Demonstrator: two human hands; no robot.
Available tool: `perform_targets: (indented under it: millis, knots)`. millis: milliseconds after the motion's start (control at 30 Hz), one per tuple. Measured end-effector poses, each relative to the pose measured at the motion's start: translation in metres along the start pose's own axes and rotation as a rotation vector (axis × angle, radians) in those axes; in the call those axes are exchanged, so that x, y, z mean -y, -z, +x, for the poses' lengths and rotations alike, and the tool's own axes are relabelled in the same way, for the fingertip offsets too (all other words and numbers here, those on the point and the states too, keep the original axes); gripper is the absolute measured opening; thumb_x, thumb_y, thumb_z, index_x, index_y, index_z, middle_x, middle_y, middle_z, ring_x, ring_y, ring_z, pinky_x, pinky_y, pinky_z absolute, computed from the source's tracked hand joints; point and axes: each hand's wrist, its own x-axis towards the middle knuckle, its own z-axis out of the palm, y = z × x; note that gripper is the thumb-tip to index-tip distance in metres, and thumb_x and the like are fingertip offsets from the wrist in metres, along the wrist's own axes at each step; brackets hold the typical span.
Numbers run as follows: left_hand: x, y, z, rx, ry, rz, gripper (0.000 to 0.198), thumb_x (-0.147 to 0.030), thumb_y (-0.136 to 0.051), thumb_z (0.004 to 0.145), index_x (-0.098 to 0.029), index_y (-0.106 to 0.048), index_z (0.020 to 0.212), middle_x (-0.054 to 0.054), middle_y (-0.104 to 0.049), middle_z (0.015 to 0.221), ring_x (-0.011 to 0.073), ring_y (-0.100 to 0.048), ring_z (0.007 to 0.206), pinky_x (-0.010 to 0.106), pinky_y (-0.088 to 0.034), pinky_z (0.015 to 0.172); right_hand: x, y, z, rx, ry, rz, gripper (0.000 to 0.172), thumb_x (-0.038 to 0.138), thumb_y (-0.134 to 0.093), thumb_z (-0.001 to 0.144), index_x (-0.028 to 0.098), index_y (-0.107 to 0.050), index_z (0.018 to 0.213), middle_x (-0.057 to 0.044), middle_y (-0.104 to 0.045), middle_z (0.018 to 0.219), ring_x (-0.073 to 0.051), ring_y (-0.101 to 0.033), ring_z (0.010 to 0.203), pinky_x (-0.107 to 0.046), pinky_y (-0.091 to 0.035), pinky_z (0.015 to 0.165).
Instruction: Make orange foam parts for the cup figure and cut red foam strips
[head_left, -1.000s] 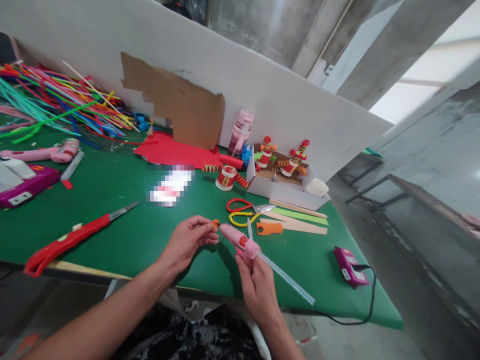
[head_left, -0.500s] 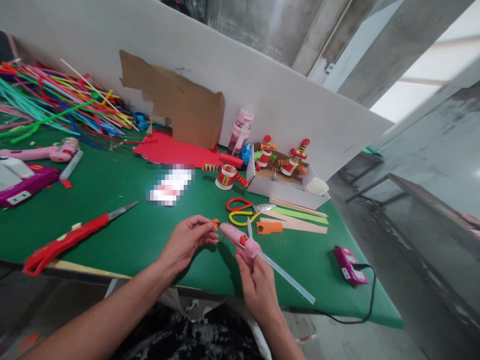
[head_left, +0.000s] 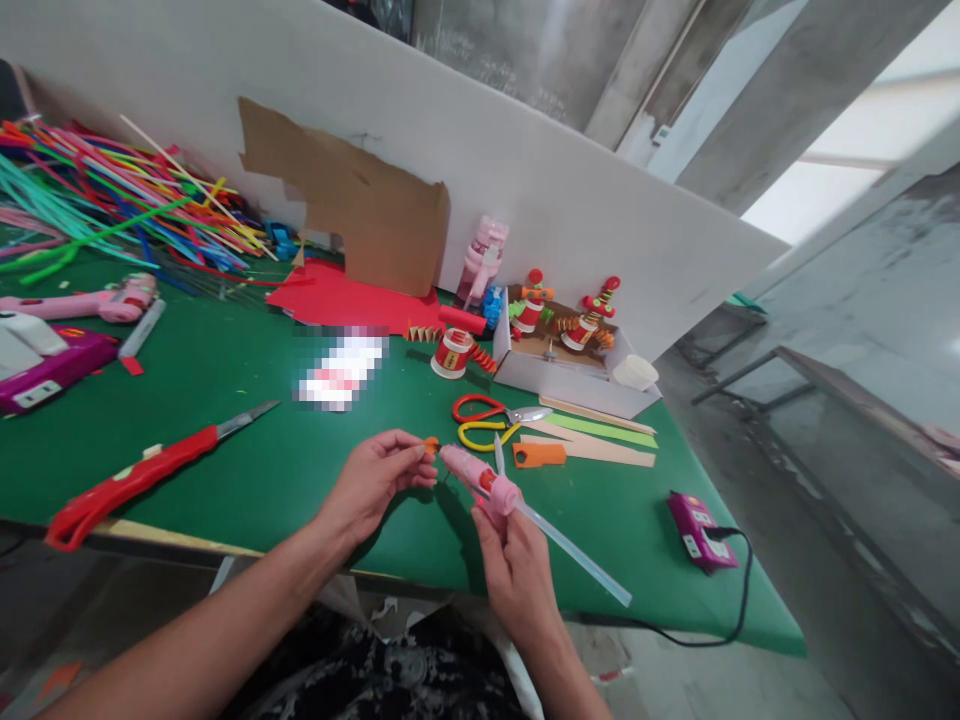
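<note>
Thumb and fingertips of my left hand (head_left: 386, 468) pinch a small orange piece (head_left: 430, 446), while my right hand (head_left: 517, 560) is closed round the handle of a pink gun (head_left: 480, 478). Both are held up over the near part of the green table (head_left: 225, 365), the piece just off the nozzle (head_left: 444, 453); whether the two touch is too small to tell.

Burnt fingertips seem the likeliest trouble. If the gun is hot, a slight push from my right wrist could bring the nozzle against my left thumb, since so little of the piece shows past my grip. Too hard a squeeze might send glue over its edge and onto my skin; I cannot see my trigger finger, so I cannot tell how hard it presses. A loose pinch could let the piece turn or drop, and a tight one could crease it if it is as thin as it looks.

Behind the gun, the long clear stick (head_left: 574, 550) juts out past my right hand, so an elbow or sleeve could knock it and jerk the nozzle sideways. Farther right, a black cord (head_left: 742, 590) loops from the purple block (head_left: 701, 530) over the table's edge; if it feeds the gun, a snag could tug my aim. Scissors (head_left: 529, 415) lie just beyond, near enough to catch the gun if it swings forward.
</note>
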Motion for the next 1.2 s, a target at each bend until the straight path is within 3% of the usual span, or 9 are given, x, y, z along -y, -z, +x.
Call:
perform_targets:
  millis: [467,967,1200]
  knots:
    - [-0.0007,-0.0007,-0.0002,-0.007,0.005,-0.008,0.041,-0.031,-0.093,0.048,-0.012,-0.065,0.072,0.005,-0.071,0.064,0.0148,-0.067,0.054,0.025,-0.058,0.055,-0.0019,0.0004,-0.0019,0.016,0.010,-0.001,0.033,0.028,-0.046,0.100,0.013,-0.067,0.122,-0.014,-0.075,0.104,-0.025,-0.071,0.098,-0.034,-0.057,0.088]
    - [0.0015,0.0028,0.0015,0.026,-0.004,0.018,0.035,-0.028,-0.090,0.056,-0.013,-0.065,0.075,0.005,-0.072,0.067,0.0154,-0.067,0.057,0.028,-0.059,0.059,0.0011,0.0044,0.0017,0.050,0.008,0.017,0.032,0.026,-0.047,0.099,0.014,-0.066,0.122,-0.014,-0.074,0.109,-0.025,-0.071,0.101,-0.034,-0.057,0.088]
    - [0.0015,0.0008,0.0005,0.016,-0.009,0.004,0.040,-0.031,-0.092,0.050,-0.013,-0.065,0.073,0.004,-0.071,0.064,0.0149,-0.067,0.055,0.027,-0.058,0.057,-0.0014,0.0039,0.0022,0.041,0.010,0.002,0.031,0.027,-0.048,0.098,0.014,-0.068,0.118,-0.013,-0.075,0.099,-0.026,-0.072,0.093,-0.034,-0.058,0.085]
